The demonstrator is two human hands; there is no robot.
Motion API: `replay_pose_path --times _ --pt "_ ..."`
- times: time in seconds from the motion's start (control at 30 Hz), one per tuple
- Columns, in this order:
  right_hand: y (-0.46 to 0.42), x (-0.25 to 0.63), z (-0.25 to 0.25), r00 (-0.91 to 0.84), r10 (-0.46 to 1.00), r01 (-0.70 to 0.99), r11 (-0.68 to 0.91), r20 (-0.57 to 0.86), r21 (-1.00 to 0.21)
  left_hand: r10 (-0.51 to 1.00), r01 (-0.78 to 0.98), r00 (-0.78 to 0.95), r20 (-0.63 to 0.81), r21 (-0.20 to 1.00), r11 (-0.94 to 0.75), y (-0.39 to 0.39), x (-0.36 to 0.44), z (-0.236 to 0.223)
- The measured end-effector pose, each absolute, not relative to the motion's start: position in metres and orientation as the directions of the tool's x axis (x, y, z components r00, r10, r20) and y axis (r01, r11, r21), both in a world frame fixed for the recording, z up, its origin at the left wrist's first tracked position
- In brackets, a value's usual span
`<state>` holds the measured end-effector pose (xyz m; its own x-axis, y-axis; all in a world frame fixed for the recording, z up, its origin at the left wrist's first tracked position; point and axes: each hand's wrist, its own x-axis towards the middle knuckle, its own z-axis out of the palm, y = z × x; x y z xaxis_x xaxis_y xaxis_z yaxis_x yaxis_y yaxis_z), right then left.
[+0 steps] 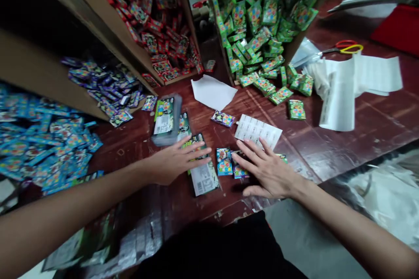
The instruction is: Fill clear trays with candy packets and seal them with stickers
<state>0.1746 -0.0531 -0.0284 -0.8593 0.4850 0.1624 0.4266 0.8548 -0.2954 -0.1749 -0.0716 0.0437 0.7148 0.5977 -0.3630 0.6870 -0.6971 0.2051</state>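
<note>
My left hand [178, 161], fingers spread, rests over the upper part of a flat printed pouch [204, 178] with a barcode label. My right hand [265, 168], also spread, covers part of a row of small packets. At the row's left end lies a blue packet [224, 161]; a purple packet [240, 170] peeks out beside my right fingers. Just above that hand is a white sheet of printed stickers [258, 130]. Another purple packet [223, 118] lies farther up. Left of it sits a stack of pouches [163, 115] in clear plastic.
Cardboard boxes lie open along the back, spilling red packets [163, 39], green packets [262, 43] and purple packets [108, 85]. Blue packets [49, 135] heap at left. White paper [213, 91], label strips [340, 96] and scissors [348, 47] lie on the table [369, 130].
</note>
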Motion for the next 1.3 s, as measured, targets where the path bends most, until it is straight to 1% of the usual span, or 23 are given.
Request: replay_pose_path --times 0.13,0.2,0.27,0.33,0.37,0.43,0.5,0.57,0.63,0.7,0.77,0.83,0.97,1.1,1.17,1.3 --pt "-0.048 0.140 -0.035 -0.882 0.450 0.398 0.868 0.136 -0.297 0.535 0.620 0.757 -0.376 0.153 -0.769 -0.098 -0.160 0.037" --pt "-0.047 0.136 -0.040 -0.881 0.461 0.414 0.861 0.107 -0.296 0.593 0.668 0.720 -0.361 0.131 -0.732 -0.119 -0.157 0.038" --pt "-0.048 0.136 -0.042 -0.876 0.474 0.433 0.852 0.084 -0.295 0.741 0.805 0.580 -0.339 0.098 -0.585 -0.140 -0.157 0.038" --pt "-0.048 0.138 -0.043 -0.873 0.479 0.435 0.851 0.094 -0.295 0.883 0.932 0.360 -0.301 0.065 -0.358 -0.157 -0.157 0.034" --pt "-0.048 0.138 -0.043 -0.870 0.480 0.432 0.852 0.112 -0.296 0.925 0.966 0.257 -0.280 0.055 -0.252 -0.164 -0.157 0.031" --pt "-0.048 0.137 -0.044 -0.854 0.492 0.432 0.851 0.167 -0.297 0.962 0.991 0.130 -0.240 0.066 -0.118 -0.174 -0.154 0.020" --pt "-0.051 0.136 -0.044 -0.840 0.501 0.433 0.851 0.210 -0.298 0.975 0.993 0.078 -0.206 0.098 -0.059 -0.182 -0.149 0.010" --pt "-0.054 0.134 -0.043 -0.860 0.466 0.396 0.867 0.209 -0.303 0.983 0.992 0.041 -0.181 0.123 -0.019 -0.187 -0.144 0.001" --pt "-0.058 0.133 -0.041 -0.906 0.383 0.312 0.893 0.182 -0.325 0.985 0.989 0.034 -0.169 0.147 -0.009 -0.190 -0.142 -0.004" --pt "-0.060 0.131 -0.039 -0.939 0.301 0.227 0.906 0.167 -0.358 0.984 0.983 0.072 -0.164 0.180 -0.042 -0.191 -0.143 -0.007" --pt "-0.060 0.128 -0.037 -0.949 0.262 0.177 0.904 0.176 -0.389 0.980 0.972 0.124 -0.154 0.216 -0.089 -0.190 -0.146 -0.009" --pt "-0.060 0.126 -0.037 -0.946 0.261 0.163 0.894 0.192 -0.417 0.979 0.965 0.144 -0.142 0.238 -0.108 -0.189 -0.149 -0.012" --pt "-0.063 0.126 -0.036 -0.934 0.299 0.180 0.868 0.196 -0.463 0.983 0.964 0.126 -0.130 0.250 -0.090 -0.188 -0.153 -0.015" --pt "-0.068 0.129 -0.031 -0.917 0.347 0.229 0.861 0.195 -0.453 0.986 0.965 0.091 -0.141 0.257 -0.052 -0.190 -0.149 -0.013" --pt "-0.068 0.127 -0.027 -0.921 0.345 0.239 0.866 0.179 -0.439 0.987 0.964 0.074 -0.143 0.262 -0.034 -0.191 -0.145 -0.012" --pt "-0.067 0.119 -0.021 -0.946 0.293 0.202 0.866 0.137 -0.457 0.981 0.951 0.123 -0.153 0.299 -0.073 -0.190 -0.143 -0.013"
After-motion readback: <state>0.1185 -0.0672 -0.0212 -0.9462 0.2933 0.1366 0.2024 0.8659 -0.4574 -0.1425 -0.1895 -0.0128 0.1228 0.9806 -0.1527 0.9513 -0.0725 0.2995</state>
